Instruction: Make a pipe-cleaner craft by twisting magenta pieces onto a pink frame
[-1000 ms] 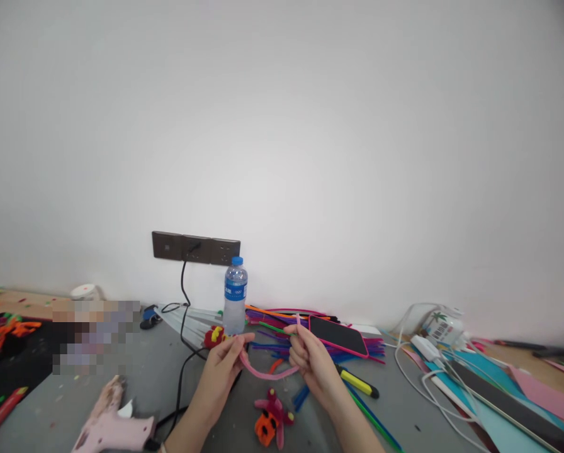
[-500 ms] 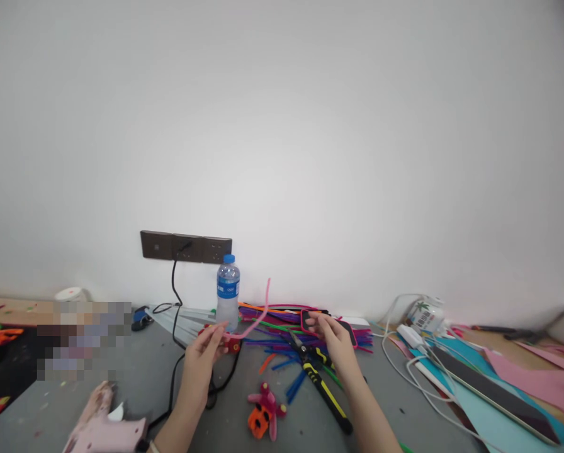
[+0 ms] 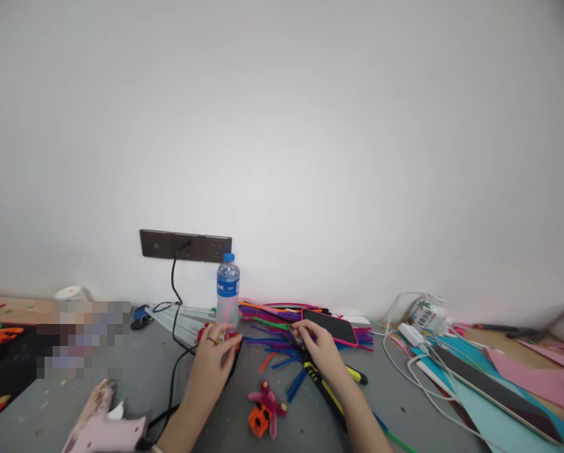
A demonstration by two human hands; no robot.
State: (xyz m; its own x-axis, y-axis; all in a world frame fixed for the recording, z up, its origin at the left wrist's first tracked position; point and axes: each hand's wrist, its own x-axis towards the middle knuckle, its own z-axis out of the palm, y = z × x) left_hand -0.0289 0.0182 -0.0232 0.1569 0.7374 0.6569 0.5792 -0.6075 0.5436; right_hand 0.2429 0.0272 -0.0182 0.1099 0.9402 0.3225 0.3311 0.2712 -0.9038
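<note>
My left hand (image 3: 213,353) is low on the grey table (image 3: 405,402), its fingers curled around a pink pipe cleaner (image 3: 229,322) that shows only faintly above the knuckles. It rests beside a small red and yellow pipe-cleaner figure (image 3: 218,335). My right hand (image 3: 320,351) lies over the head of black-and-yellow cutters (image 3: 327,387), fingers closed on them. Its fingertips sit at the edge of a pile of coloured pipe cleaners (image 3: 272,318). A phone in a pink case (image 3: 332,326) lies on that pile, just behind my right hand.
A water bottle (image 3: 228,290) stands by the wall under a dark socket strip (image 3: 185,246). A pink glue gun (image 3: 103,425) and its black cord (image 3: 174,377) lie at the left. An orange and pink pipe-cleaner figure (image 3: 264,412) is in front. White cables (image 3: 418,365) and coloured sheets (image 3: 508,384) lie right.
Both hands dropped toward the table. The pink pipe cleaner, upright half a second ago, is lowered. My right hand let go of its end and closed on the cutters.
</note>
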